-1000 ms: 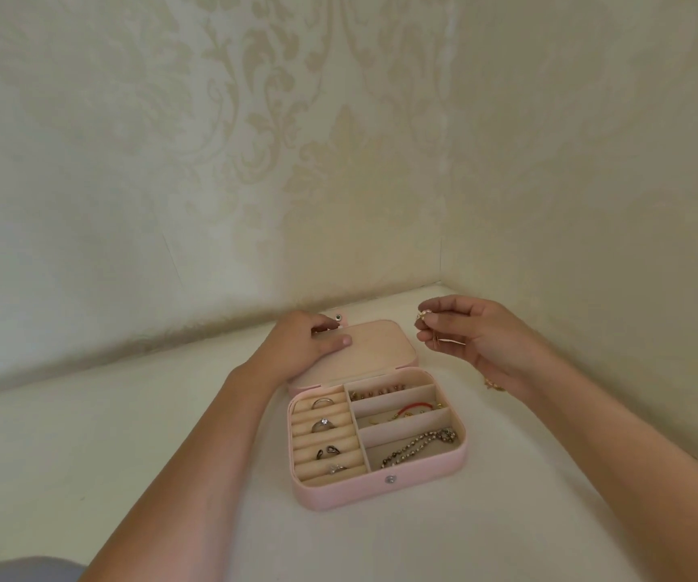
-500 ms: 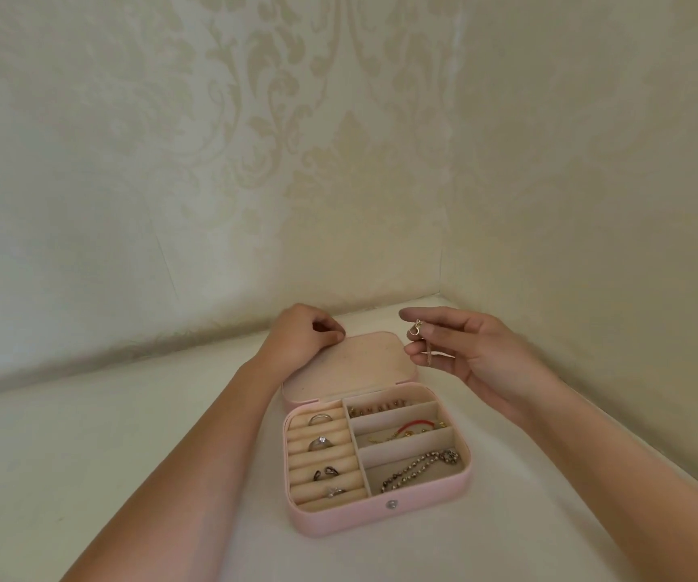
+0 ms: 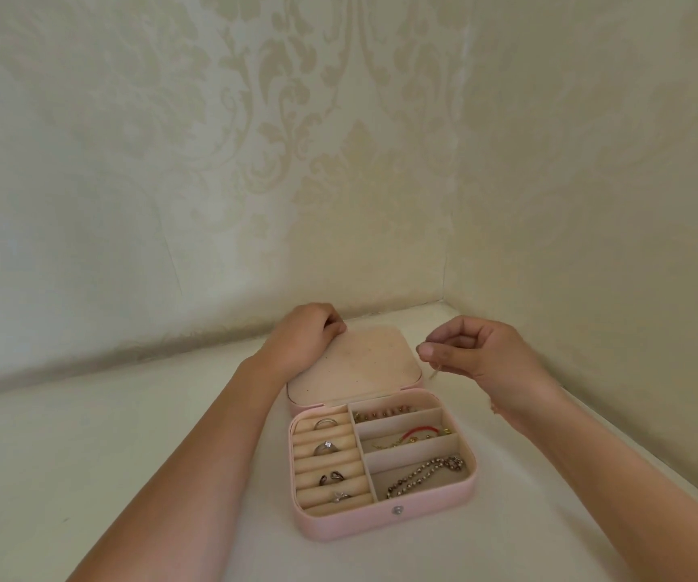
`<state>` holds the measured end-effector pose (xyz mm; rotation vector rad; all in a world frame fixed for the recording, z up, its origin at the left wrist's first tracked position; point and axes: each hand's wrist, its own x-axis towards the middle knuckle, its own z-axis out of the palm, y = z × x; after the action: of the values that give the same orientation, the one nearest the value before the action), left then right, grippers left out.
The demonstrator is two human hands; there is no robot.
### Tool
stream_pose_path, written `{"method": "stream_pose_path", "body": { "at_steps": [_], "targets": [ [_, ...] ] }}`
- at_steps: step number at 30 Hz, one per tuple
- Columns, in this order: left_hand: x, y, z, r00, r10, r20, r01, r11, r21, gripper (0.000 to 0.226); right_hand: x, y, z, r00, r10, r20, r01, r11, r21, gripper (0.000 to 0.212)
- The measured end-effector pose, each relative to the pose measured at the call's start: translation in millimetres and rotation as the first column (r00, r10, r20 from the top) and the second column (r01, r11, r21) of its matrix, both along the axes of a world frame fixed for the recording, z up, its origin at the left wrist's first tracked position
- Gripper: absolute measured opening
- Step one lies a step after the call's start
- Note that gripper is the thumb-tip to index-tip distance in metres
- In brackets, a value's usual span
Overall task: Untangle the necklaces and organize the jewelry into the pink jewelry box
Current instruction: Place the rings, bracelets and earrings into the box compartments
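The pink jewelry box [image 3: 385, 520] lies open on the white surface, its lid [image 3: 355, 365] folded back flat. Several rings [image 3: 327, 447] sit in the left slots. The right compartments hold small earrings [image 3: 385, 412], a red and gold bracelet [image 3: 416, 434] and a beaded chain [image 3: 427, 474]. My left hand [image 3: 305, 338] grips the far left corner of the lid. To the right of the lid, my right hand [image 3: 473, 350] pinches a thin necklace chain [image 3: 433, 373], a short bit of which hangs below the fingers.
Patterned cream walls meet in a corner [image 3: 444, 296] just behind the box. The right wall runs close along my right forearm. White tabletop [image 3: 87, 455] spreads to the left and in front of the box.
My right hand has curled its fingers and turned, now pinching the chain beside the lid. The small clasp seen at its fingertips is no longer visible. My left hand stays on the lid corner.
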<state>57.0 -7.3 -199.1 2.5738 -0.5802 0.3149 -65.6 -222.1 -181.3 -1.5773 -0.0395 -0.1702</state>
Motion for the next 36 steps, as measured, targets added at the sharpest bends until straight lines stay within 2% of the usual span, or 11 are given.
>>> {"method": "stream_pose_path", "body": {
  "at_steps": [4, 7, 10, 13, 16, 19, 23, 30, 36],
  "targets": [
    [-13.0, -2.3, 21.4, 1.0, 0.019, 0.023, -0.017, 0.997, -0.072, 0.018, -3.1, -0.1, 4.1, 1.0, -0.004, 0.031, 0.006, 0.997, -0.081, 0.019],
    [-24.1, 4.2, 35.2, 0.998, 0.038, -0.059, -0.052, 0.965, -0.256, 0.021, -5.6, 1.5, 7.7, 0.997, -0.022, 0.079, 0.027, 0.997, -0.073, 0.017],
    [-36.7, 19.6, 38.3, 0.972, -0.058, -0.227, -0.077, 0.836, -0.544, 0.019, -8.4, 6.0, 11.6, 0.993, -0.009, 0.114, 0.012, 0.999, -0.032, 0.016],
    [-48.6, 30.1, 30.6, 0.913, -0.207, -0.352, -0.071, 0.769, -0.635, 0.027, -12.4, 11.9, 14.5, 0.991, -0.016, 0.132, 0.023, 0.998, -0.05, 0.016],
    [-56.1, 32.8, 25.4, 0.865, -0.272, -0.421, -0.13, 0.689, -0.713, 0.033, -14.7, 17.4, 14.0, 0.98, -0.077, 0.183, 0.103, 0.985, -0.137, 0.015],
    [-61.1, 31.9, 22.1, 0.847, -0.299, -0.439, -0.177, 0.621, -0.764, 0.024, -17.0, 22.9, 10.9, 0.964, -0.069, 0.257, 0.109, 0.983, -0.144, 0.017],
    [-63.4, 26.6, 18.3, 0.828, -0.327, -0.455, -0.244, 0.52, -0.818, 0.013, -20.6, 32.4, 7.5, 0.923, -0.042, 0.382, 0.152, 0.953, -0.263, 0.019],
    [-62.3, 26.8, 15.6, 0.837, -0.308, -0.452, -0.255, 0.512, -0.82, 0.016, -15.4, 43.5, -0.2, 0.931, -0.029, 0.365, 0.18, 0.905, -0.385, 0.026],
    [-61.8, 25.8, 16.5, 0.861, -0.301, -0.409, -0.211, 0.522, -0.827, 0.006, -14.2, 51.9, 3.0, 0.914, -0.037, 0.404, 0.227, 0.872, -0.434, 0.03]
  ]
}}
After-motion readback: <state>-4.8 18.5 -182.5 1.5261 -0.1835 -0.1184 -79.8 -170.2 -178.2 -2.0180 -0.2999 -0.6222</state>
